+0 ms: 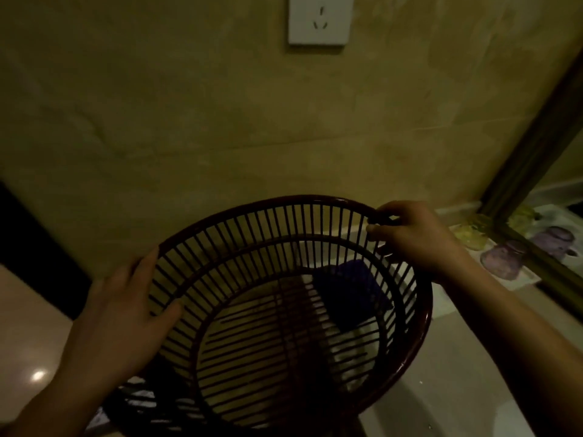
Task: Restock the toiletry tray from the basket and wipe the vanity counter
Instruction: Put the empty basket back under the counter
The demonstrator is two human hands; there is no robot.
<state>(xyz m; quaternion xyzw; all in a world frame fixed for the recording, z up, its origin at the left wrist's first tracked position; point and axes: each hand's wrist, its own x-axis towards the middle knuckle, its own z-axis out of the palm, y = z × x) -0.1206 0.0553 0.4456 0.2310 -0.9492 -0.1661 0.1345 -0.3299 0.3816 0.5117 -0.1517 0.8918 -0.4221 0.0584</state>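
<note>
Right hand [413,236]: fingers pinched on far rim of dark slatted basket [419,329]. Left hand [126,313]: spread flat against its near-left wall. Basket tilted over the counter [473,357]; blue cloth [350,291] visible through slats. Purple cups [501,258] by the mirror [549,171].

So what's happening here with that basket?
A person is holding a dark slatted round basket with both hands: the left hand pressed flat against its outer wall, the right hand gripping its far rim. The basket is tilted toward the camera and looks empty; a dark blue item shows through its slats. Purple and yellow glass cups sit upside down on a tray beside the mirror.
</note>
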